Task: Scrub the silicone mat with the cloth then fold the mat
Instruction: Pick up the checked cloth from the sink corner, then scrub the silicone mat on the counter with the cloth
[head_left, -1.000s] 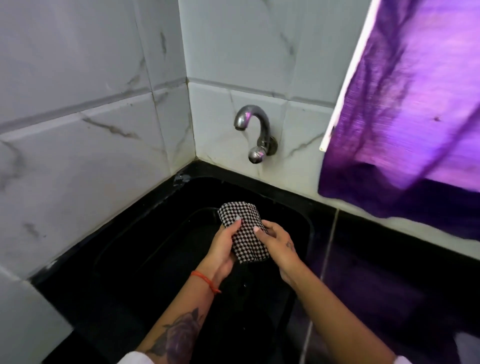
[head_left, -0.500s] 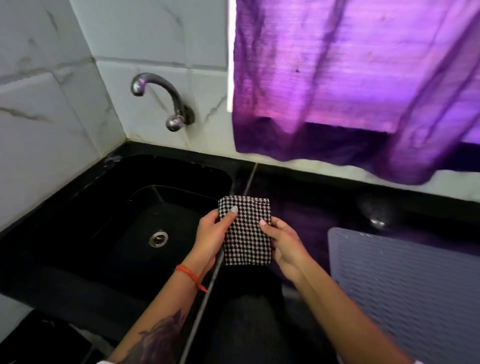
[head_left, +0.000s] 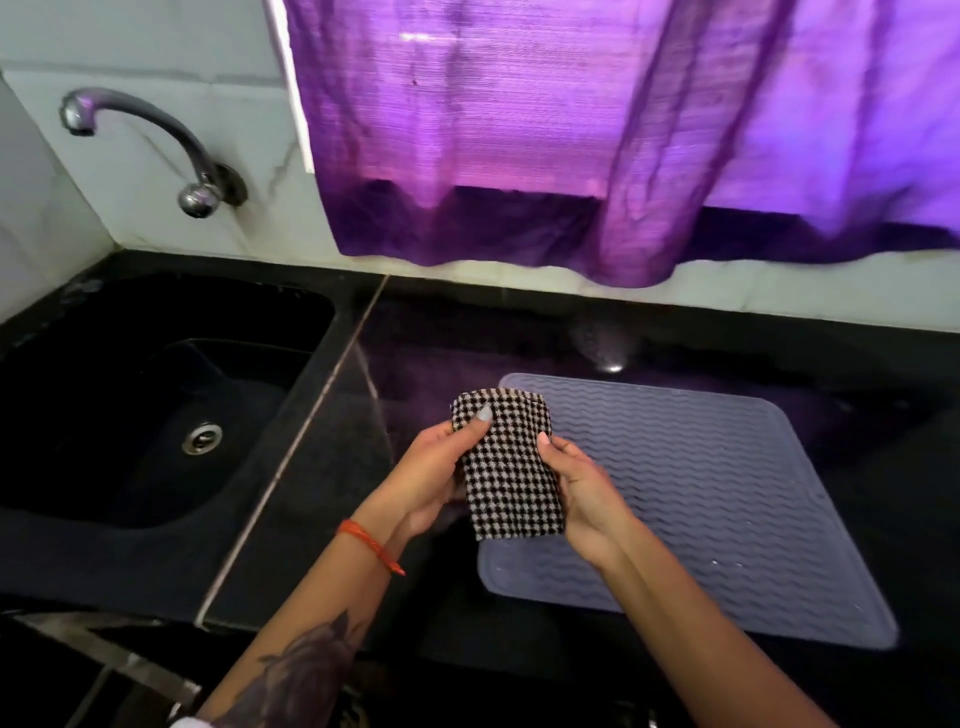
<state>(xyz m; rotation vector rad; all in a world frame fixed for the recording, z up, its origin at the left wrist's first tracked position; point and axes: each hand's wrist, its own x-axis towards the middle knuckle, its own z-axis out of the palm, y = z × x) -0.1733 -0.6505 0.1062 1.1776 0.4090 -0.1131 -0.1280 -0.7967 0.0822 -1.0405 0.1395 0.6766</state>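
A grey silicone mat (head_left: 717, 509) with a wavy ribbed surface lies flat on the black counter, right of centre. Above its left edge I hold a folded black-and-white checked cloth (head_left: 511, 483) in both hands. My left hand (head_left: 434, 478) grips the cloth's left side with the thumb on top. My right hand (head_left: 584, 493) grips its right side. The cloth hides the mat's near-left part.
A black sink (head_left: 156, 415) with a metal drain (head_left: 201, 437) sits to the left, under a wall tap (head_left: 156, 140). A purple curtain (head_left: 571, 130) hangs over the back of the black counter (head_left: 675, 338). Marble tiles cover the walls.
Both hands carried the cloth from over the sink rightward to above the mat's left edge. The view swung right, bringing the mat into sight.
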